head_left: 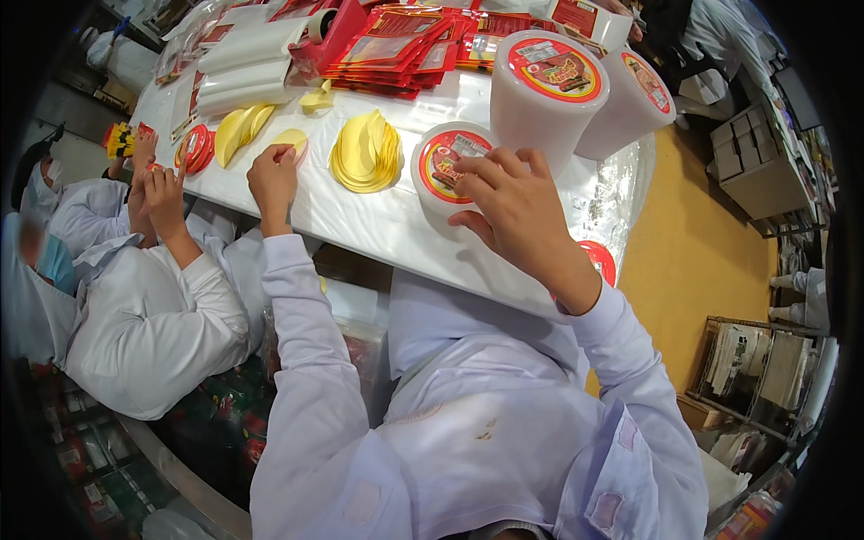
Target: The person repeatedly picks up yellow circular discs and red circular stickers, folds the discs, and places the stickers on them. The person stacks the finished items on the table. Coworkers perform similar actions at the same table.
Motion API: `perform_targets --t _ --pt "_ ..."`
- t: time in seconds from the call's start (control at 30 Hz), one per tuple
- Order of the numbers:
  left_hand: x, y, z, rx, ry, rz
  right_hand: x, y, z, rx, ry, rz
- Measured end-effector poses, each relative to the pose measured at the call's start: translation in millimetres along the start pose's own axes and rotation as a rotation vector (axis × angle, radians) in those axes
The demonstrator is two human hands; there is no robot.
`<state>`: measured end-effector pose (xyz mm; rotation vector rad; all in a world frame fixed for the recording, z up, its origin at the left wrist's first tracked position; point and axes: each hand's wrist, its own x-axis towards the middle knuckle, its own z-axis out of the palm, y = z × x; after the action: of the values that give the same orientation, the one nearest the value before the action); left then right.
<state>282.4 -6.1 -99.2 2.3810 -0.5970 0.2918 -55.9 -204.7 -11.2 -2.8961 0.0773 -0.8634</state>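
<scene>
My right hand [517,207] lies across a low white tub [430,200] at the table's front edge. Its fingers are apart on the round red and yellow label [443,162] that covers the lid. To the left, my left hand [273,180] is closed, fingertips pinched together. A pale yellow paper disc [292,137] shows just behind those fingertips; whether they grip it or something small is hidden. Between my hands sits a fanned pile of yellow paper discs [364,153]. Two taller white tubs with similar labels stand behind my right hand, one tub [540,103] partly overlapping the other [630,103].
Red printed pouches [387,54] are heaped at the back, beside a red tape dispenser [337,40] and white film sleeves [247,67]. At left, a co-worker's hands [153,193] are near round red labels [195,148]. Another red label [598,258] lies by my right wrist.
</scene>
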Motion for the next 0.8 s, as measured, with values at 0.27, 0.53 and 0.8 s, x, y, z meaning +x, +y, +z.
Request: perform_targets --t 0.27,0.53,0.8 --pt "-40 33 -43 -1.027 0.048 -0.284 8 5 -45 0.089 -0.053 0.004" --pt "-88 66 -60 -1.591 -0.184 -0.41 2 15 -40 0.258 -0.067 0.003" --pt "-106 91 -46 -1.635 -0.235 -0.445 -7 19 -13 0.069 -0.202 -0.059"
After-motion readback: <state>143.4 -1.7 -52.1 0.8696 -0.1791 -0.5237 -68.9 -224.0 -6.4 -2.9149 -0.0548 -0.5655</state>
